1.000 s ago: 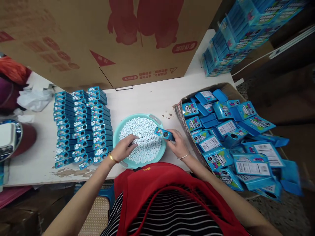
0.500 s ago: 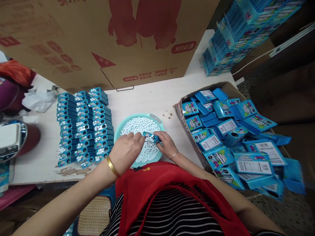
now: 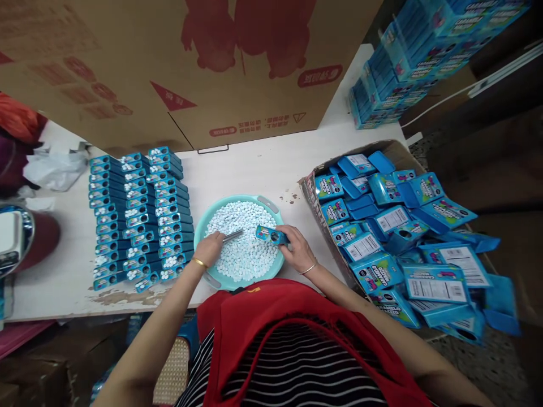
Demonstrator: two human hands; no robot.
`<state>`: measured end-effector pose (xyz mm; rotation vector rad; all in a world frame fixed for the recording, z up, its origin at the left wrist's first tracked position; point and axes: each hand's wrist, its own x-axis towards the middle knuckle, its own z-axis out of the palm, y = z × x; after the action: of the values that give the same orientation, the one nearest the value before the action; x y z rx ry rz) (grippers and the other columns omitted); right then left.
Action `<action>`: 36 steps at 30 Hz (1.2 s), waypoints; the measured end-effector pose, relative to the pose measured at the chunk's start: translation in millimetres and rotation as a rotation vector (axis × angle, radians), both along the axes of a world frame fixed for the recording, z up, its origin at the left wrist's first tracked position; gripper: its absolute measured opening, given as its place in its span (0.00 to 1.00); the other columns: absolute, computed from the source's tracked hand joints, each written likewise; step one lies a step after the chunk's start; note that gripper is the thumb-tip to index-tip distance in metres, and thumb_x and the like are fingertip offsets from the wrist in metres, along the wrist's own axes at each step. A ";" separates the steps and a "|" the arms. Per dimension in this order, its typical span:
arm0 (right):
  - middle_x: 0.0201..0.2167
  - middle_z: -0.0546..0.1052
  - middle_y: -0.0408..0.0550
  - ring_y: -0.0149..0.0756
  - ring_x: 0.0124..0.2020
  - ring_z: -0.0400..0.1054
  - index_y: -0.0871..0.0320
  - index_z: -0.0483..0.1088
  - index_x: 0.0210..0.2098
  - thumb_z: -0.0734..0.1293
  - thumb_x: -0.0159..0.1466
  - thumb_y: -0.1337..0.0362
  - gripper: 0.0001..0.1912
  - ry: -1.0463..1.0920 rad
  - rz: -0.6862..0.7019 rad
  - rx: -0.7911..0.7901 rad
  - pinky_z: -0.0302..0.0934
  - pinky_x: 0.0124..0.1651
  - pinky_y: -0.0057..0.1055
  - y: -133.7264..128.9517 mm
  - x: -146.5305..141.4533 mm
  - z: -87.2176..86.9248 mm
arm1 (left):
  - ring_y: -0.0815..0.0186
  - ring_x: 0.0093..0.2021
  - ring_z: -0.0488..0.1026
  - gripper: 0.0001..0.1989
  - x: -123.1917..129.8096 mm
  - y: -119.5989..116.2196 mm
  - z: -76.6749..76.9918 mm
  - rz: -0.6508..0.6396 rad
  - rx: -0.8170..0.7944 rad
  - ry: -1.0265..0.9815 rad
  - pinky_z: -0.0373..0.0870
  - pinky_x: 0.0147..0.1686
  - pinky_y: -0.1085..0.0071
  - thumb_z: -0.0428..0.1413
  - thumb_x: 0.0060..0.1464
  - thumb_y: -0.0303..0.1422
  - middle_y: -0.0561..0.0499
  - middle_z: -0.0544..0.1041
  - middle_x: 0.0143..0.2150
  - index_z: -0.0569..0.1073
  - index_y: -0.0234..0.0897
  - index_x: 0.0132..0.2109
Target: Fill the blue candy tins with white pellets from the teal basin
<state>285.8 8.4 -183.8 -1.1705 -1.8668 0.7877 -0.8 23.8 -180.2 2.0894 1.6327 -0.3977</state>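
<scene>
My left hand (image 3: 210,250) is clamping its grip on a slim metal tool (image 3: 232,236) above white pellets (image 3: 244,263) in the basin (image 3: 236,198). My right grip is closing around a blue container (image 3: 266,233) over the pellets; rows of containers (image 3: 139,217) are standing on the counter (image 3: 267,167).

1 blue box (image 3: 267,234): small, narrow; printed label, round dark opening in upper face; slightly tilted, over R part of basin.
1 metal tool (image 3: 233,235): slim, grey, angled over L-ctr.
Candies (image 3: 250,260): sm., white/pale blue, loose, qty. many, in basin.
1 basin (image 3: 281,262): round, lt. turquoise, grey grip on rim.
</scene>
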 end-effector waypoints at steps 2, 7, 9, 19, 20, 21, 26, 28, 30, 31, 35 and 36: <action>0.47 0.72 0.52 0.45 0.49 0.66 0.54 0.63 0.51 0.61 0.59 0.72 0.20 0.005 -0.022 -0.016 0.63 0.53 0.46 -1.2 1.2 0.9 | 0.60 0.43 0.71 0.13 21.2 -1.4 -21.8 0.008 -0.018 -0.047 0.67 0.42 0.66 0.43 0.61 0.27 0.42 0.71 0.44 0.69 0.34 0.48; 0.45 0.72 0.52 0.43 0.47 0.67 0.54 0.63 0.51 0.64 0.62 0.66 0.17 0.035 -0.095 -0.092 0.64 0.51 0.42 -2.8 5.9 2.3 | 0.61 0.47 0.70 0.14 64.2 4.4 -54.4 -0.034 -0.020 -0.231 0.67 0.48 0.68 0.48 0.55 0.24 0.43 0.72 0.48 0.69 0.34 0.49; 0.44 0.73 0.51 0.42 0.46 0.68 0.54 0.63 0.50 0.65 0.62 0.63 0.17 0.056 -0.140 -0.122 0.64 0.50 0.40 -3.1 8.9 2.2 | 0.63 0.48 0.71 0.13 62.0 3.5 -55.2 -0.037 -0.013 -0.303 0.66 0.49 0.69 0.49 0.56 0.26 0.44 0.73 0.48 0.69 0.33 0.49; 0.44 0.72 0.52 0.44 0.47 0.67 0.55 0.64 0.50 0.62 0.61 0.68 0.17 0.007 -0.107 -0.048 0.64 0.50 0.43 -1.6 6.6 1.1 | 0.66 0.41 0.72 0.14 7.6 -15.9 60.6 -0.094 0.125 -0.614 0.68 0.42 0.69 0.48 0.62 0.35 0.47 0.74 0.41 0.68 0.36 0.52; 0.45 0.72 0.53 0.45 0.47 0.66 0.55 0.64 0.50 0.61 0.60 0.70 0.18 -0.010 -0.080 -0.016 0.64 0.51 0.44 -0.9 3.3 0.9 | 0.66 0.40 0.71 0.14 8.1 -14.5 74.7 -0.124 0.126 -0.585 0.68 0.41 0.69 0.47 0.62 0.35 0.47 0.74 0.40 0.68 0.36 0.52; 0.45 0.72 0.53 0.45 0.48 0.66 0.55 0.64 0.50 0.61 0.59 0.72 0.19 -0.026 -0.053 0.016 0.63 0.51 0.44 -0.3 -0.3 0.7 | 0.66 0.40 0.72 0.14 10.1 -12.6 87.4 -0.160 0.123 -0.547 0.68 0.41 0.69 0.47 0.62 0.34 0.47 0.74 0.40 0.68 0.36 0.52; 0.46 0.72 0.54 0.45 0.49 0.65 0.57 0.63 0.51 0.59 0.56 0.76 0.24 -0.067 0.053 0.141 0.63 0.53 0.46 0.3 -16.7 -0.6 | 0.60 0.44 0.73 0.14 40.5 -4.7 134.8 -0.302 0.116 -0.195 0.71 0.42 0.63 0.47 0.60 0.30 0.42 0.74 0.45 0.66 0.33 0.52; 0.46 0.72 0.54 0.45 0.49 0.65 0.57 0.63 0.51 0.59 0.55 0.76 0.23 -0.061 0.070 0.164 0.63 0.53 0.46 -0.5 -20.5 -1.1 | 0.59 0.40 0.74 0.15 59.5 -5.3 152.0 -0.332 0.127 -0.022 0.71 0.38 0.63 0.46 0.59 0.27 0.41 0.75 0.42 0.66 0.32 0.52; 0.46 0.72 0.54 0.44 0.49 0.65 0.58 0.63 0.51 0.59 0.55 0.76 0.24 -0.052 0.078 0.161 0.63 0.53 0.46 -1.5 -22.5 -1.9 | 0.58 0.37 0.74 0.14 77.7 -8.2 168.9 -0.368 0.141 0.113 0.71 0.33 0.64 0.44 0.59 0.24 0.42 0.75 0.38 0.67 0.32 0.50; 0.46 0.72 0.54 0.44 0.49 0.65 0.57 0.63 0.51 0.59 0.55 0.76 0.24 -0.048 0.078 0.153 0.63 0.53 0.46 -2.0 -22.8 -2.4 | 0.58 0.36 0.73 0.14 85.0 -9.8 176.4 -0.384 0.147 0.156 0.70 0.32 0.64 0.43 0.59 0.23 0.42 0.74 0.36 0.69 0.32 0.47; 0.46 0.72 0.54 0.44 0.49 0.65 0.56 0.62 0.52 0.59 0.56 0.75 0.25 -0.019 0.059 0.115 0.63 0.53 0.47 -3.2 -20.7 -4.3 | 0.60 0.35 0.71 0.12 86.7 -11.3 186.8 -0.368 0.179 0.161 0.69 0.34 0.64 0.43 0.59 0.23 0.44 0.72 0.34 0.71 0.34 0.39; 0.46 0.72 0.54 0.45 0.49 0.65 0.56 0.62 0.52 0.59 0.55 0.75 0.25 -0.011 0.049 0.103 0.63 0.53 0.47 -3.3 -19.3 -4.6 | 0.60 0.35 0.71 0.12 78.8 -9.6 182.0 -0.343 0.193 0.129 0.69 0.35 0.65 0.43 0.59 0.24 0.45 0.72 0.35 0.71 0.35 0.39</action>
<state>266.5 5.1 -188.4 -1.0697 -1.9280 0.7043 78.0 14.2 1.8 2.5483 1.4276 -0.5124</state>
